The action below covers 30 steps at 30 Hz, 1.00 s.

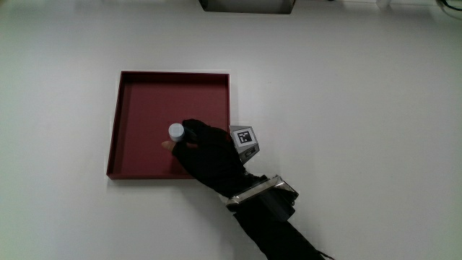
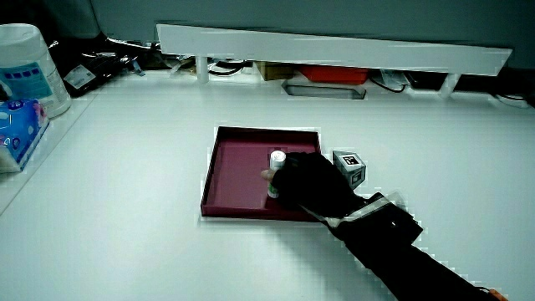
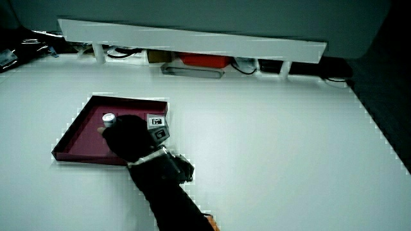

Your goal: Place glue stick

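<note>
A glue stick (image 1: 176,132) with a white cap stands upright inside a dark red square tray (image 1: 137,101), close to the tray's wall nearest the person. The black-gloved hand (image 1: 206,152) reaches over that wall and its fingers are curled around the stick's body, hiding all but the cap. In both side views the cap (image 2: 277,156) (image 3: 109,118) shows just above the glove (image 2: 309,184) (image 3: 128,138), over the tray (image 2: 238,167) (image 3: 80,131). The patterned cube (image 1: 245,139) sits on the back of the hand.
A low white partition (image 2: 334,50) runs along the table's edge farthest from the person, with cables and a red item under it. A white canister (image 2: 29,71) and a blue packet (image 2: 17,130) stand at the table's edge in a side view.
</note>
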Each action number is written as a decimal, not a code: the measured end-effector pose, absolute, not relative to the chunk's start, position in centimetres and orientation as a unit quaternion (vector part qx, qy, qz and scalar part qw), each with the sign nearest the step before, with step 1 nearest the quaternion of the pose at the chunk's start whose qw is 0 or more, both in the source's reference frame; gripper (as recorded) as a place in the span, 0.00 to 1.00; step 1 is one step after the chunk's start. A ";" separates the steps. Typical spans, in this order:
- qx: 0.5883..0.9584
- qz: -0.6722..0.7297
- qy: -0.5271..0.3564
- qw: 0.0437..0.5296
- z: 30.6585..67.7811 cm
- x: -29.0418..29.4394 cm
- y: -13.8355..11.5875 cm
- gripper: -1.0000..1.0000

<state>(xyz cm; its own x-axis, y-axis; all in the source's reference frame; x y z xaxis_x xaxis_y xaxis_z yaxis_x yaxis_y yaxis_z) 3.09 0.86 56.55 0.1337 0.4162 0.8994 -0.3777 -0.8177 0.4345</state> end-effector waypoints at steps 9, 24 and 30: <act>0.688 0.661 0.013 0.299 56.4 3.4 0.9 0.31; 0.717 0.614 -0.087 0.319 51.9 5.9 0.6 0.04; 0.714 0.580 -0.143 0.366 49.7 8.6 0.4 0.00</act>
<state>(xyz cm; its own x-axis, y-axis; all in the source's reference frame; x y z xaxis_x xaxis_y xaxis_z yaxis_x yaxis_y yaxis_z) 8.57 0.39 49.65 0.2873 0.2198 0.9323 -0.6280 -0.6917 0.3566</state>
